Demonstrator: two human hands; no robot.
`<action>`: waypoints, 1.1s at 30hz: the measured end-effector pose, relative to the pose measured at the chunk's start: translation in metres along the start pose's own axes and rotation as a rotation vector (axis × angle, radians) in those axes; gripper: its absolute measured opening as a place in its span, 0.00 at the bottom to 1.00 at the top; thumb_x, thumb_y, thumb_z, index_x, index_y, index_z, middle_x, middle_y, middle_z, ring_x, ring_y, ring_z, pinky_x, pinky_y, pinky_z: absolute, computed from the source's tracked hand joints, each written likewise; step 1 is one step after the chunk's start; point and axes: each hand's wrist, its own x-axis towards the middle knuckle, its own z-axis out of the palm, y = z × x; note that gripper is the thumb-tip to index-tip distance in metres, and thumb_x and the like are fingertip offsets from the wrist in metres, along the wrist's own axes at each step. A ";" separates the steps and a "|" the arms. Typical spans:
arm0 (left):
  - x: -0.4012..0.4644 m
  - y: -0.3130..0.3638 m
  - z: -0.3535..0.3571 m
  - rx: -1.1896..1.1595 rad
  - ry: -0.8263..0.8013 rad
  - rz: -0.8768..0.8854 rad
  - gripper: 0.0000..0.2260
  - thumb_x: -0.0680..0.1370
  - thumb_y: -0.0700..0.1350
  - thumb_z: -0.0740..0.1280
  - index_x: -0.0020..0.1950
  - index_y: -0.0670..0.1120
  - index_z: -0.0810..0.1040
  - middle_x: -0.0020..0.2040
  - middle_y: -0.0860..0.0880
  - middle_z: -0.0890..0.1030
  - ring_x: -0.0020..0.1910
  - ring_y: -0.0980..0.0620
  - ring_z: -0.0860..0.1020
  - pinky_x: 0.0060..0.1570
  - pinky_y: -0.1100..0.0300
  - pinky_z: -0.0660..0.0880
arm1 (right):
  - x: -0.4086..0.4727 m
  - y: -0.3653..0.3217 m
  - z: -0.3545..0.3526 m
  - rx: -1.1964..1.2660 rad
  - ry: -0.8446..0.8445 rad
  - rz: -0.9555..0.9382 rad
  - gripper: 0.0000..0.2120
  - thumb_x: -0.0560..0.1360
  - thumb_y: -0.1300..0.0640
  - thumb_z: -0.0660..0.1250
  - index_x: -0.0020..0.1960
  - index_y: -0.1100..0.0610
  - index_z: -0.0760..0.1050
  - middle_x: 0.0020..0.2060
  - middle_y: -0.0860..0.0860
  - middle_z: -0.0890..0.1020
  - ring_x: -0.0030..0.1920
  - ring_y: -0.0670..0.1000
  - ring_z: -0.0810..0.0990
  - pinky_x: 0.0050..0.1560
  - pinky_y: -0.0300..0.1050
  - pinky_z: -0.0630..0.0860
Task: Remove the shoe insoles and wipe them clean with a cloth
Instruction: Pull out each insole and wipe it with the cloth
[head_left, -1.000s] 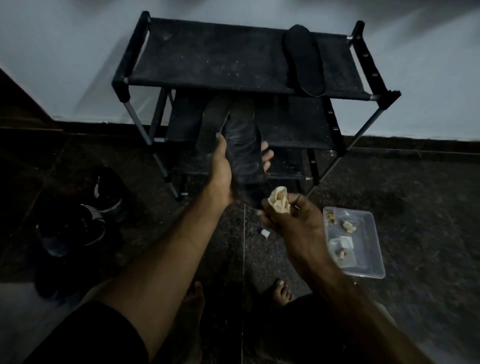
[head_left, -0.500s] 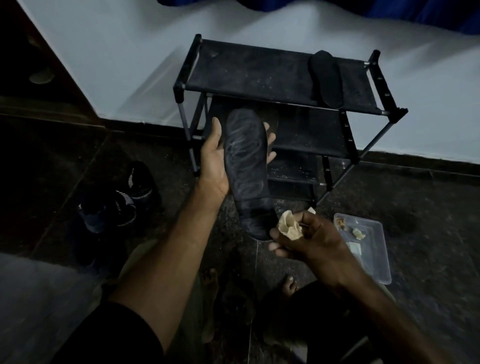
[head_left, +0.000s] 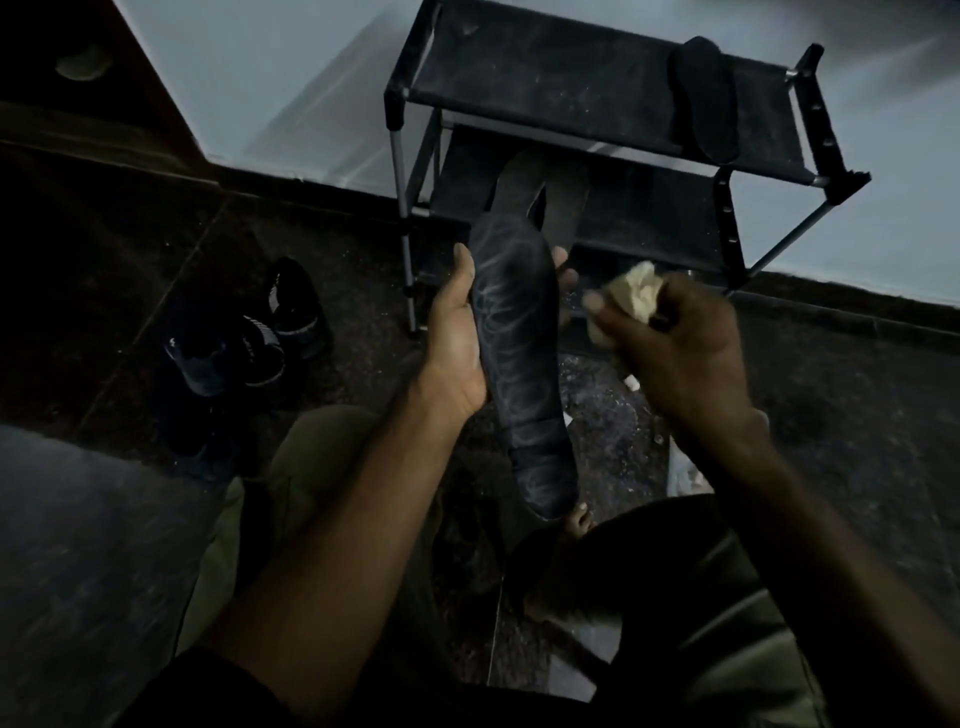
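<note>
insole (head_left: 514, 338) gripped by left hand (head_left: 454, 338) | right hand (head_left: 670, 338) clutches cloth (head_left: 636, 288)

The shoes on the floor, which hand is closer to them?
Left. The left hand, holding the insole, is on the same side as the shoes. The right hand, gripping the cloth, is beyond the insole, farther away.
</note>
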 end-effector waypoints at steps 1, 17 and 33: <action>-0.002 0.000 0.000 0.016 0.003 0.002 0.32 0.82 0.62 0.47 0.71 0.38 0.69 0.70 0.39 0.71 0.64 0.43 0.73 0.67 0.49 0.68 | 0.007 -0.002 0.007 0.014 0.001 -0.027 0.11 0.73 0.57 0.73 0.50 0.63 0.78 0.40 0.51 0.83 0.39 0.43 0.83 0.35 0.32 0.76; -0.005 -0.017 -0.011 -0.086 -0.023 -0.038 0.26 0.82 0.59 0.51 0.57 0.42 0.82 0.56 0.42 0.82 0.56 0.45 0.80 0.59 0.51 0.75 | 0.032 0.022 0.059 -0.587 0.022 -0.540 0.06 0.73 0.67 0.69 0.49 0.61 0.81 0.45 0.56 0.82 0.44 0.53 0.80 0.41 0.40 0.73; 0.001 -0.026 -0.004 -0.077 -0.036 -0.084 0.26 0.82 0.59 0.52 0.66 0.41 0.75 0.62 0.41 0.76 0.64 0.43 0.73 0.68 0.47 0.67 | 0.038 0.019 0.043 -0.591 0.121 -0.551 0.09 0.74 0.66 0.68 0.53 0.59 0.80 0.47 0.55 0.84 0.46 0.53 0.82 0.45 0.51 0.80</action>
